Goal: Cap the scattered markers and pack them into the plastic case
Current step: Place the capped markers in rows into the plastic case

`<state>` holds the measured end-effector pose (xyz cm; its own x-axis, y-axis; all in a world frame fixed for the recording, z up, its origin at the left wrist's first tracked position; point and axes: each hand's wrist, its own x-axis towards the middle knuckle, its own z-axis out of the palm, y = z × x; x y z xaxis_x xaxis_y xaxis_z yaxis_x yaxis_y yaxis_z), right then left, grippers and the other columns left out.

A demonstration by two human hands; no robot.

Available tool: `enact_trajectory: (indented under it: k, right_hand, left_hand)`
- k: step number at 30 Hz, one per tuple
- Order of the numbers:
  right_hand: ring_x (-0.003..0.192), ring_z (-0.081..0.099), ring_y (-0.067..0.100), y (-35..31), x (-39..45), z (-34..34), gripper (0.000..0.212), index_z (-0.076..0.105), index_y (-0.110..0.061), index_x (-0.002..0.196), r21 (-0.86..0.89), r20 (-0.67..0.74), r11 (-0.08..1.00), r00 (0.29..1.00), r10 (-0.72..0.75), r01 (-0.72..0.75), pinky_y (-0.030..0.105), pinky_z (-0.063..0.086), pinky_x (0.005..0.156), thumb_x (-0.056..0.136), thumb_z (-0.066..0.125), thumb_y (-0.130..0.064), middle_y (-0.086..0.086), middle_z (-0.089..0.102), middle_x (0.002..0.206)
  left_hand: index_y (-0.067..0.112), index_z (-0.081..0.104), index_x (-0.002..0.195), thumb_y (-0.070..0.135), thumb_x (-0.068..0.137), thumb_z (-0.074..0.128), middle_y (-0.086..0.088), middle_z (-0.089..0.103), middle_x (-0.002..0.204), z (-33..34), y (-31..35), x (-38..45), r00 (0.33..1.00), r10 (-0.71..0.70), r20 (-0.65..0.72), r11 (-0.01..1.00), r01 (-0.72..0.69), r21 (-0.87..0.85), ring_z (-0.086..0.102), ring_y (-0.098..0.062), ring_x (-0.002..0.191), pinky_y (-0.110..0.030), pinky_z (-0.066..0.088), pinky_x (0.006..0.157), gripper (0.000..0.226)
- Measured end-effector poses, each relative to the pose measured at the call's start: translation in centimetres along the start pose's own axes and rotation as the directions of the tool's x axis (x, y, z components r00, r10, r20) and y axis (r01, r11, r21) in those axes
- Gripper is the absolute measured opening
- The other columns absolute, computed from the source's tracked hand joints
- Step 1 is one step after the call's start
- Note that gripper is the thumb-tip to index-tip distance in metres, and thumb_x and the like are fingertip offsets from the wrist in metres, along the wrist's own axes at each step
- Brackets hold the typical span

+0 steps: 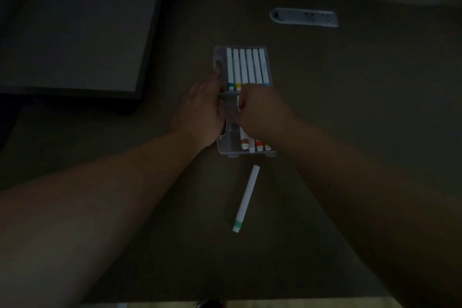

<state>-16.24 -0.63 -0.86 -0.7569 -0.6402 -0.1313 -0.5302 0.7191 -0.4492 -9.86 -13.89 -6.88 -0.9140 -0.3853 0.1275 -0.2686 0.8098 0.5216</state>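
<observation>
The right hand [260,110] is curled into a loose fist over the middle of the clear plastic case [220,57], its fingers closed round a white marker [238,102] of which only a short stretch shows at the knuckles. The left hand [202,112] lies beside it on the case's left side, fingers bent toward the hinge; whether it grips anything I cannot tell in the dim light. The case is open flat, a shallow rounded-corner tray in two halves: the far half holds six slim white cylindrical markers [246,66] side by side, colour bands green, yellow and blue showing at their near ends; the near half holds a few more with orange bands [252,144]. Nearer the front edge of the matte dark tabletop [350,107], one white marker with a green band [246,199] lies loose. No writing is legible
</observation>
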Motion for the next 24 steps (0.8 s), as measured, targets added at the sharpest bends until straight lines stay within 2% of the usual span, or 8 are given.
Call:
enact_trajectory:
  k: [3,6,10,13,15,18,21,24]
  right_hand:
    - [0.102,0.064,0.022,0.4,1.1,0.7,0.035,0.058,-0.007,0.122,-0.058,0.066,0.998,0.998,0.02,-0.016,0.026,0.049,0.081,0.093,0.063,-0.024,0.01,0.065,0.111]
    - [0.109,0.062,0.024,0.7,2.1,0.8,0.045,0.054,-0.006,0.13,-0.095,0.148,0.994,0.987,0.069,-0.055,0.031,0.049,0.092,0.092,0.065,-0.027,0.011,0.063,0.12]
    - [0.108,0.062,0.023,0.8,2.8,1.4,0.041,0.058,-0.005,0.126,-0.178,0.176,0.984,0.984,0.041,-0.009,0.031,0.049,0.092,0.091,0.066,-0.026,0.009,0.064,0.118]
    - [0.106,0.062,0.023,0.6,3.3,1.4,0.039,0.06,-0.005,0.122,-0.235,0.209,0.972,0.975,0.068,-0.018,0.033,0.051,0.091,0.088,0.069,-0.023,0.009,0.064,0.117]
    - [0.108,0.061,0.024,0.5,3.6,1.4,0.04,0.059,-0.006,0.123,-0.249,0.231,0.969,0.97,0.072,-0.013,0.035,0.05,0.093,0.088,0.07,-0.023,0.009,0.063,0.119]
    - [0.112,0.059,0.026,0.5,3.7,1.6,0.044,0.056,-0.005,0.127,-0.296,0.258,0.955,0.963,0.081,-0.001,0.039,0.048,0.099,0.09,0.068,-0.025,0.01,0.059,0.123]
    - [0.106,0.061,0.023,0.5,3.0,1.4,0.039,0.058,-0.005,0.123,-0.206,0.19,0.979,0.981,0.043,-0.003,0.036,0.05,0.095,0.09,0.066,-0.025,0.009,0.063,0.115]
    - [0.098,0.063,0.017,0.1,0.2,-0.6,0.038,0.06,-0.008,0.12,-0.019,0.124,0.998,0.99,0.066,-0.064,0.023,0.047,0.08,0.089,0.069,-0.028,0.006,0.065,0.108]
  left_hand:
    - [0.021,0.047,0.138,0.034,0.096,0.047,-0.001,0.053,0.142,0.2,-0.5,0.2,1.0,0.004,0.022,1.0,-0.004,-0.006,0.05,-0.016,0.129,-0.044,0.044,0.108,0.044]
    - [0.02,0.045,0.141,0.036,0.096,0.046,-0.001,0.055,0.136,0.1,-0.6,0.2,1.0,0.005,0.022,1.0,-0.005,-0.005,0.051,-0.016,0.126,-0.044,0.045,0.106,0.047]
    - [0.019,0.045,0.14,0.049,0.09,0.033,-0.001,0.05,0.143,-0.1,-0.4,0.0,0.999,0.002,0.051,1.0,-0.001,-0.007,0.048,-0.016,0.13,-0.044,0.045,0.107,0.06]
    - [0.018,0.04,0.145,0.04,0.094,0.042,-0.001,0.054,0.137,-0.2,-0.4,0.0,0.999,0.01,0.036,1.0,-0.01,-0.018,0.05,-0.014,0.125,-0.043,0.046,0.105,0.055]
    - [0.019,0.034,0.149,0.04,0.094,0.042,-0.002,0.054,0.136,-0.3,-0.3,0.0,0.999,0.005,0.035,1.0,-0.004,-0.028,0.049,-0.016,0.126,-0.042,0.045,0.105,0.06]
    - [0.017,0.042,0.144,0.051,0.086,0.03,-0.003,0.052,0.141,-0.4,-0.1,-0.1,0.998,0.014,0.053,0.999,-0.012,-0.029,0.049,-0.017,0.128,-0.044,0.044,0.106,0.068]
    - [0.015,0.045,0.141,0.046,0.091,0.033,-0.003,0.049,0.145,-0.4,-0.1,-0.1,0.999,0.017,0.041,1.0,-0.016,-0.014,0.047,-0.016,0.13,-0.042,0.042,0.109,0.06]
    - [0.02,0.044,0.141,0.046,0.092,0.038,-0.001,0.053,0.14,-0.1,-0.2,0.0,1.0,0.0,0.031,1.0,0.0,-0.008,0.049,-0.015,0.128,-0.043,0.045,0.106,0.056]
